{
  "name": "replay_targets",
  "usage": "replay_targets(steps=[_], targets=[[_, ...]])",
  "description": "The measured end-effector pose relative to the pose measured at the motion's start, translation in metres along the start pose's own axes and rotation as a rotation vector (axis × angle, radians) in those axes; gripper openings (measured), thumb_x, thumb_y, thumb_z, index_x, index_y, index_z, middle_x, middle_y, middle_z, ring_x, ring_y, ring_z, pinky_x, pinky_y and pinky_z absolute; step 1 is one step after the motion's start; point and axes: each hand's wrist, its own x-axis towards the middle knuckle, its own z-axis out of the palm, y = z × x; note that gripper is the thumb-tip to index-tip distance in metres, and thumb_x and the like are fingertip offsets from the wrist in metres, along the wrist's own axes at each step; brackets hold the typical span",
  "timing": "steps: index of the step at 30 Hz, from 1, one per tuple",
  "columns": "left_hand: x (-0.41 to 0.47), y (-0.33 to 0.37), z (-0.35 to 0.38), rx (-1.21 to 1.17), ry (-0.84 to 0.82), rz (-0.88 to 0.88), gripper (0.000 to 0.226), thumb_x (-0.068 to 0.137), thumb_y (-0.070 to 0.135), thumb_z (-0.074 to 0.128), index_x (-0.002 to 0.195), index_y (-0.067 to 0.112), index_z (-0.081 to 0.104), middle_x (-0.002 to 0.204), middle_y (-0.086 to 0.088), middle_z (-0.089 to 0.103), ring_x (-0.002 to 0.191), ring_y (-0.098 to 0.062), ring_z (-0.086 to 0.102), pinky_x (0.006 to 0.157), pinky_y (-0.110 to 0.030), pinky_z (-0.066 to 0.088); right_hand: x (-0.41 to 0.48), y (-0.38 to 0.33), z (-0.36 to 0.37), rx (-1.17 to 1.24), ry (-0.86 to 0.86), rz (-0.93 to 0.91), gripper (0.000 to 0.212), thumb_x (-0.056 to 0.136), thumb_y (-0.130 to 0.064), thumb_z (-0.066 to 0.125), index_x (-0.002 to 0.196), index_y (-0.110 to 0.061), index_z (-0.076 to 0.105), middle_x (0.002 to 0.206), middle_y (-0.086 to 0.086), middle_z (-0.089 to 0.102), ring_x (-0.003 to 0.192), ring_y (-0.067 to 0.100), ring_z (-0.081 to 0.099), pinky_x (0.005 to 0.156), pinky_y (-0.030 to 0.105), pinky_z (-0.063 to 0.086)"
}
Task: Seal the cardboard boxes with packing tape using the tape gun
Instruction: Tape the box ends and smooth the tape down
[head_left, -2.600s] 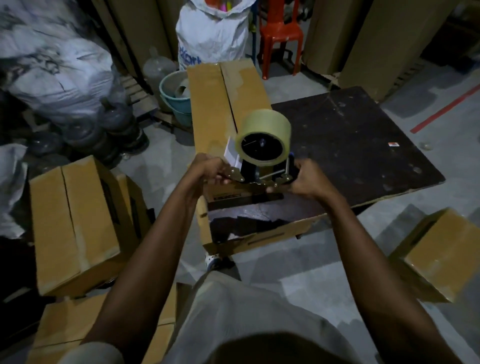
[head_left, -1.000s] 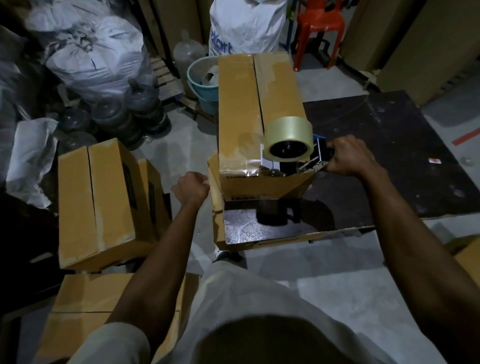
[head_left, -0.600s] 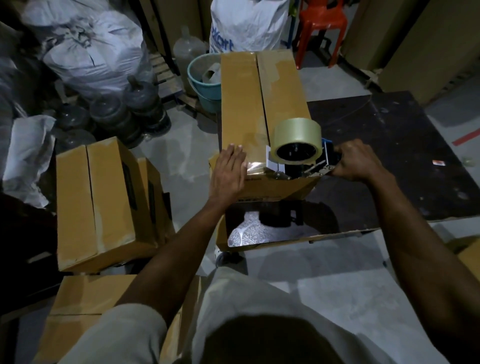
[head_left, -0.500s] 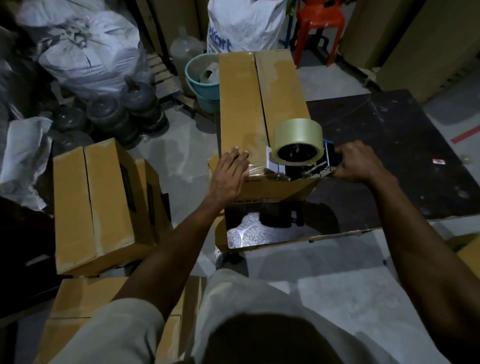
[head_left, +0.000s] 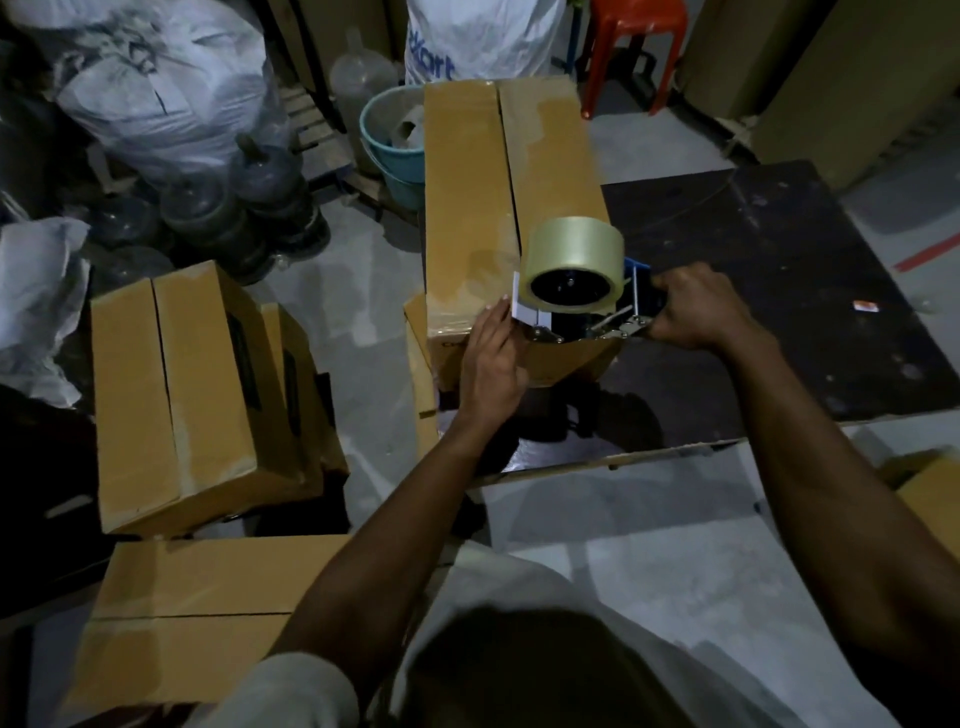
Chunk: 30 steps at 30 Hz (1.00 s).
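Fingers (head_left: 492, 322) of L hand (head_left: 491, 364) lie straight & together, flat on near end of box (head_left: 467, 182), prob. anchoring it for the pull. R hand (head_left: 691, 306) wraps tape gun (head_left: 571, 260) handle; gun sits at box's near top edge, over centre seam.

a warehouse or packing storeroom: a bare concrete floor (head_left: 363, 270) with a red line (head_left: 930, 254) at the right edge, brown cardboard boxes (head_left: 171, 384) piled at lower left, bulging white sacks (head_left: 171, 88) and big water jugs (head_left: 265, 171) in the upper left, and tall cardboard sheets (head_left: 841, 78) standing in the upper right.
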Motion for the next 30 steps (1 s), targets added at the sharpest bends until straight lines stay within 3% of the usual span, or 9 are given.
replay_targets(steps=[6, 12, 14, 19, 22, 25, 27, 29, 30], targets=[[0.002, -0.013, 0.008, -0.005, 0.086, 0.022, 0.043, 0.065, -0.010, 0.054, 0.104, -0.004, 0.072, 0.113, -0.018, 0.072, 0.113, -0.032, 0.066, 0.106, -0.052, 0.045, 0.001, 0.003, 0.002, 0.006, -0.014, -0.007, 0.023, 0.079, -0.024, 0.079, 0.088, -0.004, 0.073, 0.088, 0.026, 0.070, 0.085, 0.048, 0.065, 0.070, 0.048, 0.055], [0.004, -0.006, 0.015, -0.061, 0.179, -0.042, 0.020, 0.084, 0.005, 0.062, 0.095, 0.009, 0.079, 0.106, -0.009, 0.076, 0.111, -0.028, 0.068, 0.101, -0.043, 0.045, -0.002, 0.015, 0.013, 0.070, -0.024, -0.011, 0.031, 0.082, -0.030, 0.078, 0.082, -0.001, 0.068, 0.084, 0.026, 0.069, 0.081, 0.049, 0.064, 0.064, 0.047, 0.053], [0.007, -0.002, 0.019, -0.058, 0.199, -0.109, 0.023, 0.076, 0.008, 0.057, 0.084, 0.010, 0.078, 0.105, -0.007, 0.076, 0.117, -0.028, 0.064, 0.101, -0.046, 0.044, 0.003, 0.021, 0.017, 0.088, -0.057, -0.027, 0.033, 0.081, -0.033, 0.079, 0.080, -0.003, 0.066, 0.084, 0.023, 0.070, 0.082, 0.047, 0.065, 0.066, 0.048, 0.054], [0.010, 0.014, 0.027, -0.017, 0.252, -0.215, 0.028, 0.070, -0.004, 0.056, 0.079, 0.016, 0.073, 0.146, -0.014, 0.057, 0.147, -0.037, 0.036, 0.118, -0.056, 0.025, 0.013, 0.037, 0.018, 0.200, -0.247, -0.159, 0.034, 0.084, -0.043, 0.081, 0.075, -0.024, 0.055, 0.071, 0.000, 0.061, 0.075, 0.028, 0.064, 0.056, 0.035, 0.041], [0.007, 0.023, 0.037, 0.052, 0.322, -0.321, 0.033, 0.069, -0.014, 0.063, 0.081, 0.015, 0.073, 0.154, -0.018, 0.047, 0.151, -0.043, 0.025, 0.120, -0.063, 0.019, 0.019, 0.045, 0.019, 0.222, -0.294, -0.287, 0.038, 0.088, -0.044, 0.078, 0.076, -0.029, 0.045, 0.065, 0.000, 0.054, 0.061, 0.017, 0.056, 0.048, 0.032, 0.032], [0.003, 0.031, 0.050, 0.079, 0.395, -0.385, 0.045, 0.065, -0.016, 0.058, 0.096, 0.013, 0.074, 0.156, -0.013, 0.044, 0.151, -0.046, 0.022, 0.123, -0.060, 0.012, 0.025, 0.054, 0.021, 0.203, -0.241, -0.396, 0.036, 0.091, -0.040, 0.076, 0.085, -0.016, 0.051, 0.074, 0.019, 0.063, 0.073, 0.036, 0.063, 0.055, 0.040, 0.034], [0.004, 0.034, 0.049, 0.098, 0.442, -0.360, 0.050, 0.073, -0.011, 0.062, 0.109, 0.023, 0.067, 0.165, 0.008, 0.029, 0.152, -0.041, 0.019, 0.123, -0.059, 0.010, 0.029, 0.056, 0.021, 0.214, -0.195, -0.480, 0.032, 0.090, -0.035, 0.077, 0.089, -0.016, 0.050, 0.080, 0.022, 0.066, 0.081, 0.041, 0.064, 0.059, 0.039, 0.034], [0.004, 0.037, 0.043, 0.120, 0.410, -0.337, 0.035, 0.082, -0.001, 0.060, 0.105, 0.026, 0.061, 0.165, 0.018, 0.016, 0.150, -0.043, 0.021, 0.120, -0.067, 0.015, 0.032, 0.057, 0.020, 0.206, -0.188, -0.530, 0.031, 0.090, -0.028, 0.075, 0.086, -0.015, 0.048, 0.076, 0.019, 0.064, 0.083, 0.043, 0.063, 0.062, 0.035, 0.033], [0.004, 0.039, 0.041, 0.137, 0.385, -0.340, 0.025, 0.084, 0.004, 0.057, 0.099, 0.024, 0.062, 0.163, 0.015, 0.021, 0.148, -0.048, 0.023, 0.118, -0.071, 0.018, 0.034, 0.057, 0.022, 0.197, -0.194, -0.545, 0.032, 0.090, -0.025, 0.074, 0.082, -0.014, 0.046, 0.070, 0.015, 0.059, 0.081, 0.043, 0.062, 0.062, 0.035, 0.032]])
